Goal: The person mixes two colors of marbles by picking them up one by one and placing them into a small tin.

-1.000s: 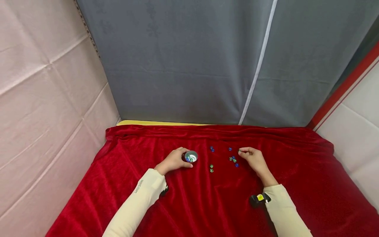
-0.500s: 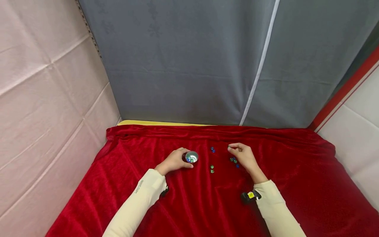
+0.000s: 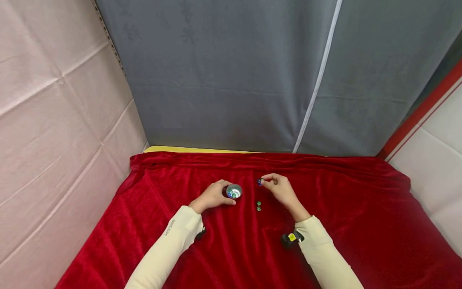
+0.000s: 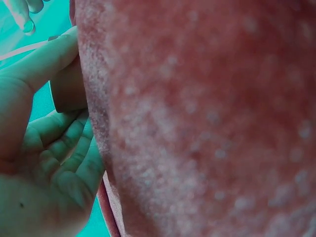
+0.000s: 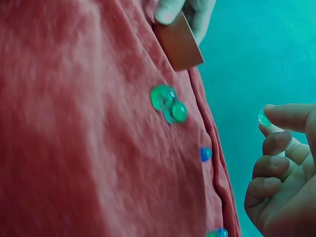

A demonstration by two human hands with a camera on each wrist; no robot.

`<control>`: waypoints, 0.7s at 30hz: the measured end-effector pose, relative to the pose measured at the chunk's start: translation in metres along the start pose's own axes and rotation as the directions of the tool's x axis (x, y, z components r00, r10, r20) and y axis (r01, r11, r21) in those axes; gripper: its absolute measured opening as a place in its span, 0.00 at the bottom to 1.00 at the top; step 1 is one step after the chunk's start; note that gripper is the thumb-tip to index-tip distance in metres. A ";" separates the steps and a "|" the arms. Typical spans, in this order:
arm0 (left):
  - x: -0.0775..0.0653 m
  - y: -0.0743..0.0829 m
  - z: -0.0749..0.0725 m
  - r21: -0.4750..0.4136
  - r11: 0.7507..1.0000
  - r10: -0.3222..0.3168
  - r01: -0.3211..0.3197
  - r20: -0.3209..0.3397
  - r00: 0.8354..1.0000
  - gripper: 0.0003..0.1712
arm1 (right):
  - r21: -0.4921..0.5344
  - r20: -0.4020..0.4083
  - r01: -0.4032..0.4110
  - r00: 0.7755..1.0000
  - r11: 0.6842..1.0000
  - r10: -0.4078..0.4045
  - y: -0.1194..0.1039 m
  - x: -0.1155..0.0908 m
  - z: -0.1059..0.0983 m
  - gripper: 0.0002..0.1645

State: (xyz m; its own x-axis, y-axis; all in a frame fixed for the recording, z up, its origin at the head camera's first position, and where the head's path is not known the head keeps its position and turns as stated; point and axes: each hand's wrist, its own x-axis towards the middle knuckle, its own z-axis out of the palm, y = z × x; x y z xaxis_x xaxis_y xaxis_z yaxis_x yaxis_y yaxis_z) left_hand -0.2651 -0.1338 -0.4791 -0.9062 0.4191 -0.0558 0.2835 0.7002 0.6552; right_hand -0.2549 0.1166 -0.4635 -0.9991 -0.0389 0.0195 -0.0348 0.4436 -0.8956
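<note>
In the head view my left hand (image 3: 213, 196) grips a small cup (image 3: 238, 187) with a shiny silvery inside, in which blue and green marbles lie. The cup's plain brown wall (image 5: 182, 47) shows in the right wrist view. My right hand (image 3: 281, 189) pinches a clear greenish marble (image 5: 263, 117) between thumb and fingertip. Those fingertips are right beside a pair of blue marbles (image 3: 259, 182), partly covering them in the head view. Two green marbles (image 3: 258, 203) lie nearer me, between the cup and my right hand.
A wrinkled red velvet cloth (image 3: 231, 249) covers the table, with a yellow edge (image 3: 195, 150) showing at the back. Behind it hangs a grey curtain (image 3: 223, 80). A pale sheeted wall (image 3: 65, 120) stands to the left. The marbles farther right are hidden behind my right hand.
My right hand has moved left with the pinched marble, from the right-hand marble group to the two blue marbles. My left hand and the cup have stayed put.
</note>
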 end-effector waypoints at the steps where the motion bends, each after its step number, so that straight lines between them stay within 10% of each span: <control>1: 0.000 0.000 0.000 0.001 1.000 -0.001 0.001 0.001 1.000 0.33 | -0.002 0.006 0.003 1.000 1.000 -0.003 -0.001 0.000 0.003 0.14; 21: 0.000 0.002 -0.001 -0.007 1.000 -0.007 0.007 0.000 1.000 0.33 | -0.081 0.112 0.066 0.992 0.995 -0.057 -0.015 -0.002 0.049 0.10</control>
State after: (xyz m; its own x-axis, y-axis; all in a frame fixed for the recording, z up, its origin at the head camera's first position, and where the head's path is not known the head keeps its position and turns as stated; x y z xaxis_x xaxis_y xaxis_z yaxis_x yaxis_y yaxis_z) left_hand -0.2642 -0.1327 -0.4770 -0.9080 0.4146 -0.0606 0.2753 0.6992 0.6597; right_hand -0.2514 0.0658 -0.4719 -0.9862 -0.1643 0.0200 -0.1025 0.5114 -0.8532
